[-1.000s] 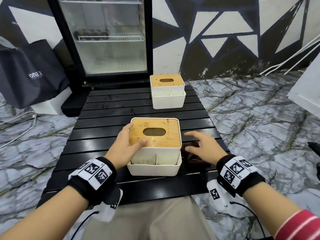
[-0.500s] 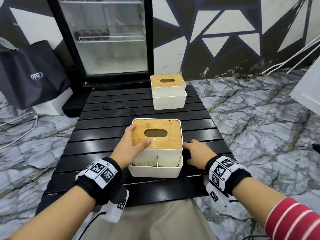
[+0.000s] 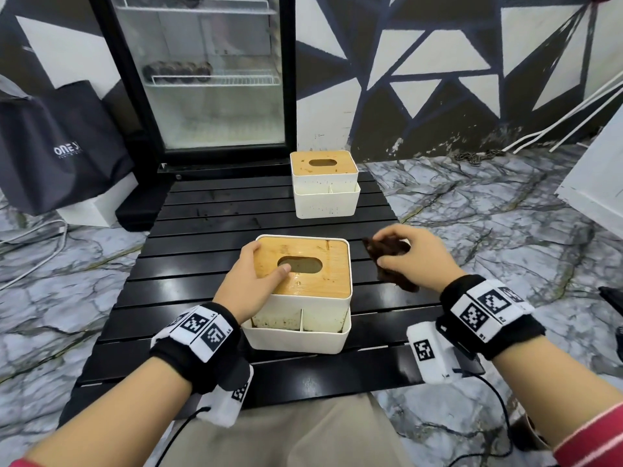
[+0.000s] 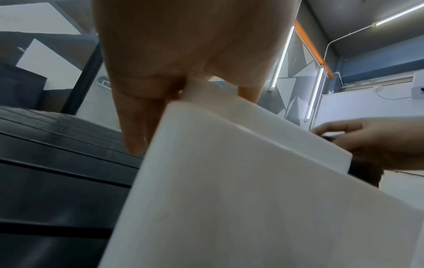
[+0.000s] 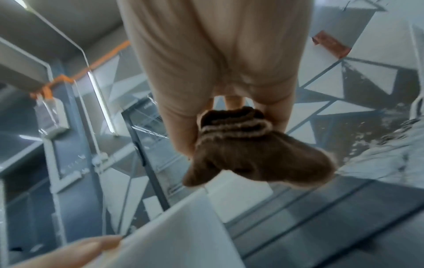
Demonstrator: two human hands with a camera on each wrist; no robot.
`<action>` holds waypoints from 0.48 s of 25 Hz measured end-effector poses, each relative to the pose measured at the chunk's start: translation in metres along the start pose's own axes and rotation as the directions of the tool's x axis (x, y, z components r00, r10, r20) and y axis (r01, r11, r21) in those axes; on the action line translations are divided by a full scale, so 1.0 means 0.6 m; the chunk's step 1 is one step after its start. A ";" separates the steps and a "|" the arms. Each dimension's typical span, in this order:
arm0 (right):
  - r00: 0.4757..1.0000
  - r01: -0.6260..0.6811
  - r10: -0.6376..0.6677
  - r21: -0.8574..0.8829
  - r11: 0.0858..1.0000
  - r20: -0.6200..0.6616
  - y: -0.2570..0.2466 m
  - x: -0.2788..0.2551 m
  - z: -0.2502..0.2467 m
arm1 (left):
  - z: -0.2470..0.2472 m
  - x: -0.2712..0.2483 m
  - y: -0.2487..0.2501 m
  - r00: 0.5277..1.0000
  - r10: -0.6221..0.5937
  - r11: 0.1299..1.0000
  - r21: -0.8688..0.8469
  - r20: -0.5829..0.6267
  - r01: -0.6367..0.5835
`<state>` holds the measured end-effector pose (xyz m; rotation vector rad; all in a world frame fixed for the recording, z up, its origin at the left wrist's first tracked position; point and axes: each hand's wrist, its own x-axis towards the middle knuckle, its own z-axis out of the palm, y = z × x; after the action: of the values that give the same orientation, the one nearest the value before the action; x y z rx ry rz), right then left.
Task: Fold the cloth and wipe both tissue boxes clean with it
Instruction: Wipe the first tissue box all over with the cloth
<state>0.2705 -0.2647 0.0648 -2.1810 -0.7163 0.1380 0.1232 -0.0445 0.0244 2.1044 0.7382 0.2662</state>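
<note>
The near tissue box (image 3: 301,284), at centre frame in the head view, stands on the black slatted tabletop (image 3: 188,261). The left hand (image 3: 249,284) grips its left side, fingers curled over the far-left corner and thumb lying on the bamboo lid (image 3: 313,281) beside the slot. The right hand (image 3: 409,256), held just right of the box and above the tabletop, pinches the brown cloth (image 3: 391,261) between thumb and fingers. In the right wrist view the cloth (image 5: 250,148) shows stacked layers at the fingers, with a loose lobe hanging below. It appears bunched rather than flat.

Step in hand, as judged: bring the cloth onto the near box and begin wiping.

Procedure:
1. Keep the left hand's grip firm. The box is light plastic and is likely to slide on the smooth slats under a sideways stroke.
2. Flatten the cloth under the fingers before contact, so that a broad pad meets the lid, not a lump.
3. Wipe the lid away from the slot, so that no dirt is pushed in.
4. Move the left thumb to clear the covered part of the lid.
5. Treat the stained front compartments (image 3: 296,320).

The far tissue box (image 3: 324,183), upper centre, shows specks on its lid and walls and is well apart from both hands.
</note>
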 end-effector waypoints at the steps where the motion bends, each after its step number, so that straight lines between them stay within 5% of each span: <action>1: 0.999 0.052 -0.052 0.036 0.998 -0.003 -0.014 0.002 0.005 | 0.004 0.003 0.005 1.000 -0.004 1.000 0.021 -0.026 0.005; 5: 0.966 0.221 -0.211 -0.057 0.974 0.149 -0.031 0.006 0.072 | 0.010 0.018 0.016 0.998 -0.028 0.998 0.061 -0.057 0.031; 9: 0.973 0.215 -0.188 -0.236 0.948 0.131 -0.019 0.028 0.106 | 0.010 0.027 0.014 0.999 -0.005 0.996 0.094 -0.047 0.010; 12: 0.959 0.275 -0.260 -0.148 0.950 0.112 -0.014 0.012 0.116 | 0.015 0.028 0.013 0.998 0.017 0.990 0.137 -0.067 -0.007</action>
<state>0.2496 -0.2095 0.0259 -2.2157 -1.1023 0.0388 0.1439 -0.0440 0.0241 2.2395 0.8041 0.3024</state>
